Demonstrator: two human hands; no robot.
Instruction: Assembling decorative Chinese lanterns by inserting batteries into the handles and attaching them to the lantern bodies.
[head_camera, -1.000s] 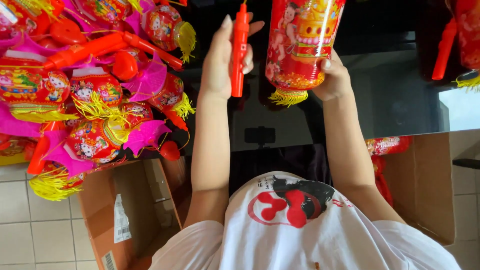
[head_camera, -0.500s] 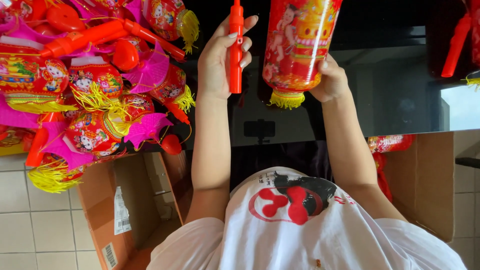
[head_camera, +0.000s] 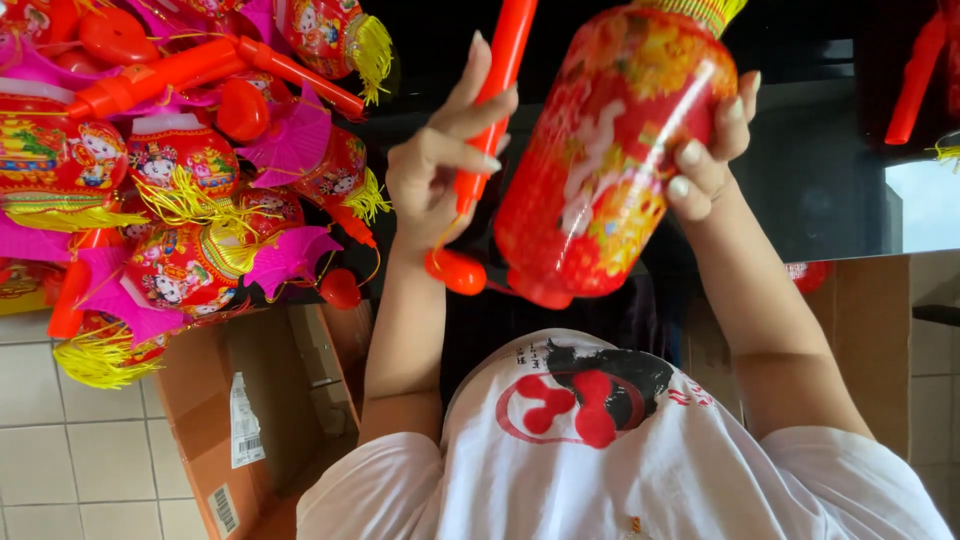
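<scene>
Now the big pile (head_camera: 170, 170) of red-and-pink lanterns fills the left of the view, yellow tassels hanging out of it, and it sits as it did half a second ago. Below it gapes the brown box (head_camera: 250, 420), standing on the pale floor tiles (head_camera: 70, 440), same spot. The dark counter (head_camera: 830, 160) runs behind the hands.

The lantern (head_camera: 610, 170) has swung hard: a moment back it hung nearly upright with its yellow fringe at the bottom, and now it lies on a slant, fringe end up toward the top right and the red cap end down near the chest. The right hand (head_camera: 710, 150) has it clasped by the side, fingers curled round the glossy wrap, thumb side hidden behind.

The stick (head_camera: 490, 110), a red plastic handle, has tipped too, leaning rightward at the top where it stood straight before. The left hand (head_camera: 440, 170) pinches it between thumb and bent fingers, one finger stretched up along it. Its rounded orange-red end (head_camera: 455, 270) now sits just beside the lantern's lower cap; whether they touch I cannot tell.
</scene>
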